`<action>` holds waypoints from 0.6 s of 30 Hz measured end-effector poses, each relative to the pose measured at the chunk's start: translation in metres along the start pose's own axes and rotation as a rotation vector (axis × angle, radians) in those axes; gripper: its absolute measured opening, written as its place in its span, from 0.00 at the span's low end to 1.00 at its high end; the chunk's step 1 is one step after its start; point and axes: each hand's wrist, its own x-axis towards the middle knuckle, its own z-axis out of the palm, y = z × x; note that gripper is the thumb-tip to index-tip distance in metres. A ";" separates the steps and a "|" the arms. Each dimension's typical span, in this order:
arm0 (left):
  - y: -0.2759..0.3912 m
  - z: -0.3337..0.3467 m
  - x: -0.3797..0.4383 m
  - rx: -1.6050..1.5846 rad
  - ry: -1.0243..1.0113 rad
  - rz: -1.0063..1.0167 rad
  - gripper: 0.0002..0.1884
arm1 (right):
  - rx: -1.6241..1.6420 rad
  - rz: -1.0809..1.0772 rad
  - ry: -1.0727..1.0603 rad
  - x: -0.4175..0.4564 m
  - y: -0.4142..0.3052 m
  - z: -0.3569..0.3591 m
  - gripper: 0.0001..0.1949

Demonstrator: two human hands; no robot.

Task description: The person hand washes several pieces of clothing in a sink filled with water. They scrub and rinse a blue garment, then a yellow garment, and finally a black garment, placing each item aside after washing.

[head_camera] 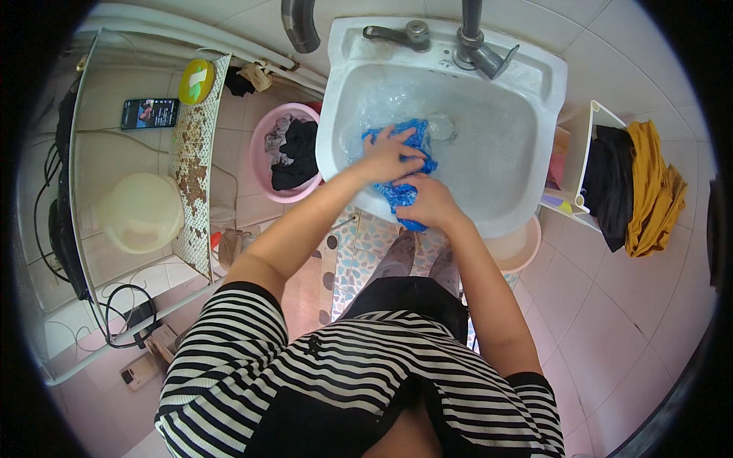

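Note:
A wet blue patterned cloth (425, 130) lies bunched in the left part of a white ceramic sink (492, 154), its near end hanging at the front rim. My left hand (394, 156) is on the upper part of the cloth, fingers spread and bent over the fabric. Just below it, my right hand (429, 200) grips the lower end at the sink's front edge. The two hands nearly touch. Shallow, cloudy water stands in the basin around the drain (442, 126), with some bubbles on the left. The cloth under my palms is hidden.
A metal faucet (481, 54) stands at the sink's back. Left are a pink basin (263, 172) of dark clothes and a rusty perforated shelf (194, 172) with a phone (150, 113). Right, black (610, 183) and mustard garments (653, 189) hang over a white rack (578, 160).

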 end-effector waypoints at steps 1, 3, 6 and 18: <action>0.002 0.009 0.006 0.064 0.005 -0.037 0.20 | 0.024 0.021 -0.044 0.001 0.000 -0.002 0.28; 0.006 0.025 0.031 0.188 0.010 -0.096 0.22 | -0.005 -0.046 0.013 0.000 0.007 0.001 0.27; 0.000 0.023 0.076 0.270 0.066 -0.206 0.24 | -0.049 -0.101 0.081 -0.001 0.011 0.009 0.26; -0.050 -0.018 0.024 -0.469 -0.037 -0.088 0.25 | -0.039 -0.023 0.049 0.008 0.006 0.008 0.26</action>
